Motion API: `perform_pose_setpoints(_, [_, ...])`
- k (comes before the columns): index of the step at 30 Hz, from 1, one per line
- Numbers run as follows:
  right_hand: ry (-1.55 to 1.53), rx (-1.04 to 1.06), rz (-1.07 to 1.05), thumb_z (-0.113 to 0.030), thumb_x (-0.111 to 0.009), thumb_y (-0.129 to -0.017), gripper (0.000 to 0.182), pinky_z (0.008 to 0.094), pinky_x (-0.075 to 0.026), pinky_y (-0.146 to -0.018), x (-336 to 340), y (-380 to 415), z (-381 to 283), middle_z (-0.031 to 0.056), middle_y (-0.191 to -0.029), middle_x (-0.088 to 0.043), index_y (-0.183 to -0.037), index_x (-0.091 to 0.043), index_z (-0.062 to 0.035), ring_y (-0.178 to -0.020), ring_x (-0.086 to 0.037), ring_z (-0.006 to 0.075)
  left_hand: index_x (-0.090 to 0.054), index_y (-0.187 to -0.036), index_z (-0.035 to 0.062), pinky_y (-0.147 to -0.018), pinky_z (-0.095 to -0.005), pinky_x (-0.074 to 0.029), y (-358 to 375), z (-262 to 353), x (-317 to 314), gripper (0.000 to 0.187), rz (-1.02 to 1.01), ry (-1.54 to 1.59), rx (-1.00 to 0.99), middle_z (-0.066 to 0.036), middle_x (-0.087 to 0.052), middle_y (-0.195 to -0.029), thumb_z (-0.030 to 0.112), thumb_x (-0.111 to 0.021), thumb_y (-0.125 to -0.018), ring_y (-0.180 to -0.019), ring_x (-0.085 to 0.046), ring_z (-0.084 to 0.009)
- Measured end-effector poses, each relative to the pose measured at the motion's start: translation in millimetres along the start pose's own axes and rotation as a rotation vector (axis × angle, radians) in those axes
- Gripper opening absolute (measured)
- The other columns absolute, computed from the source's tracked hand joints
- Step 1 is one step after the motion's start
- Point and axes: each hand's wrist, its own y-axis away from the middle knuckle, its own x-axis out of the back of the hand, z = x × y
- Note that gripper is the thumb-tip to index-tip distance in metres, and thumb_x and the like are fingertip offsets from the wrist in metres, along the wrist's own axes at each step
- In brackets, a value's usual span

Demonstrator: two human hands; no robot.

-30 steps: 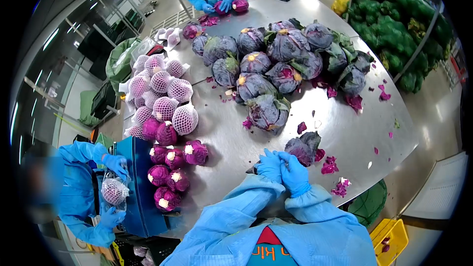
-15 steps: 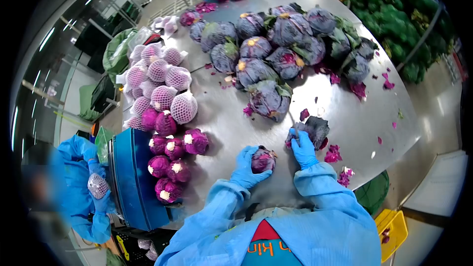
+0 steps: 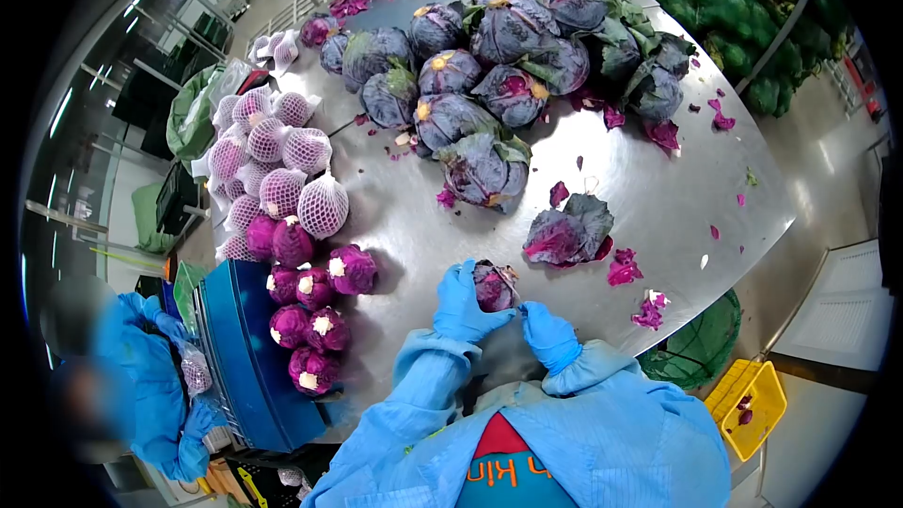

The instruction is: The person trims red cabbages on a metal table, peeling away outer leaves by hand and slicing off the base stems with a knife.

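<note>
My left hand (image 3: 465, 306), in a blue glove, is closed around the left side of a small red cabbage (image 3: 493, 288) above the metal table. Close to the cabbage's lower right edge is my right hand (image 3: 549, 334), also gloved, its fingers curled together. A small dark tip shows at those fingers; what it belongs to is hidden. Loose dark outer leaves (image 3: 570, 231) lie on the table just beyond my right hand. To the left sit several trimmed purple cabbages (image 3: 353, 270) with white cut stems.
Untrimmed cabbages (image 3: 484, 169) are heaped at the table's far side. Net-wrapped cabbages (image 3: 280, 193) pile up at left, behind a blue bin (image 3: 254, 348). Leaf scraps (image 3: 625, 267) dot the metal table (image 3: 404, 226). Co-workers stand at left and far end. A yellow basket (image 3: 752, 409) is at lower right.
My right hand has left the loose leaves and come down and left to the cabbage. Those leaves now lie spread on the table. My left hand still grips the cabbage.
</note>
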Motion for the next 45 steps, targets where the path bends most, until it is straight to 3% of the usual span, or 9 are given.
perform_pose_setpoints(13, [-0.073, -0.174, -0.549, -0.023, -0.049, -0.091, 0.021, 0.0544, -0.047, -0.071, 19, -60, 14, 0.0264, -0.093, -0.061, -0.106, -0.048, -0.008, -0.084, -0.059, 0.0467, -0.04, -0.13, 0.0015, -0.091, -0.0471, -0.044, -17, 11, -7, 0.101, -0.074, -0.04, 0.123, -0.021, -0.046, -0.121, 0.044, -0.087, -0.051, -0.107, -0.047, -0.0387])
perform_pose_setpoints(20, [-0.162, 0.026, -0.203, -0.025, -0.047, -0.093, 0.039, 0.053, -0.05, -0.069, -70, -71, 65, 0.0255, -0.101, -0.063, -0.128, -0.047, -0.0105, -0.081, -0.063, 0.0431, -0.035, -0.136, 0.0027, -0.102, -0.0434, -0.037, 15, -10, -7, 0.109, 0.034, 0.062, -0.101, -0.022, -0.039, -0.132, 0.042, -0.088, -0.05, -0.119, -0.042, -0.0385])
perform_pose_setpoints(22, [-0.087, -0.196, -0.374, -0.031, -0.048, -0.092, 0.034, 0.0527, -0.05, -0.064, -14, -73, 36, 0.0226, -0.089, -0.065, -0.116, -0.054, -0.0087, -0.074, -0.063, 0.0421, -0.032, -0.138, 0.0032, -0.106, -0.0431, -0.034, 29, -47, -9, 0.11, 0.103, 0.32, -0.153, -0.021, -0.037, -0.136, 0.038, -0.089, -0.051, -0.125, -0.038, -0.0387])
perform_pose_setpoints(23, [-0.409, -0.445, -0.461, -0.029, -0.054, -0.091, 0.026, 0.0419, -0.052, -0.059, -2, -69, 35, 0.0189, -0.076, -0.064, -0.11, -0.06, -0.0123, -0.064, -0.064, 0.0348, -0.03, -0.14, 0.0019, -0.109, -0.0424, -0.032, 39, -69, -11, 0.113, 0.091, 0.343, -0.133, -0.02, -0.035, -0.136, 0.037, -0.09, -0.05, -0.128, -0.035, -0.0371])
perform_pose_setpoints(26, [-0.542, -0.486, -0.158, -0.026, -0.053, -0.091, 0.022, 0.0417, -0.053, -0.063, 17, -41, 21, 0.0155, -0.09, -0.067, -0.109, -0.062, -0.0158, -0.078, -0.066, 0.0338, -0.026, -0.141, 0.0, -0.108, -0.0399, -0.033, 72, -90, -5, 0.119, 0.17, 0.307, -0.006, -0.017, -0.036, -0.134, 0.035, -0.092, -0.048, -0.125, -0.04, -0.0318])
perform_pose_setpoints(29, [-0.35, 0.006, -0.07, -0.019, -0.055, -0.09, 0.024, 0.0453, -0.049, -0.087, 52, -54, -33, 0.0112, -0.113, -0.065, -0.113, -0.062, -0.0249, -0.102, -0.063, 0.0312, -0.025, -0.143, -0.0007, -0.106, -0.0371, -0.036, 82, -98, -19, 0.12, 0.222, 0.645, 0.249, -0.016, -0.04, -0.135, 0.028, -0.094, -0.049, -0.123, -0.044, -0.0271])
perform_pose_setpoints(32, [0.337, 0.348, -0.008, -0.021, -0.05, -0.091, 0.029, 0.0633, -0.024, -0.107, 22, -94, -41, 0.0077, -0.134, -0.054, -0.116, -0.061, -0.0331, -0.129, -0.045, 0.0334, -0.025, -0.142, -0.0019, -0.103, -0.0361, -0.04, 77, -100, -17, 0.119, 0.209, 0.765, 0.322, -0.016, -0.043, -0.131, 0.028, -0.094, -0.051, -0.119, -0.047, -0.0253])
perform_pose_setpoints(34, [0.445, 0.203, -0.172, -0.025, -0.045, -0.092, 0.033, 0.0738, 0.002, -0.105, 0, -125, -13, 0.0076, -0.142, -0.046, -0.119, -0.058, -0.0397, -0.139, -0.029, 0.0373, -0.026, -0.142, -0.002, -0.103, -0.0358, -0.041, 73, -114, -21, 0.118, 0.17, 0.825, 0.332, -0.016, -0.045, -0.13, 0.029, -0.095, -0.05, -0.118, -0.049, -0.0252])
perform_pose_setpoints(45, [0.446, -0.386, 0.042, -0.026, -0.057, -0.089, 0.039, 0.0714, -0.01, -0.106, 122, -12, 160, 0.0102, -0.137, -0.048, -0.128, -0.055, -0.0347, -0.13, -0.041, 0.0314, -0.036, -0.135, -0.0016, -0.101, -0.0418, -0.04, 28, -6, -38, 0.109, 0.098, 0.525, 0.174, -0.021, -0.044, -0.125, 0.044, -0.09, -0.052, -0.115, -0.048, -0.0337])
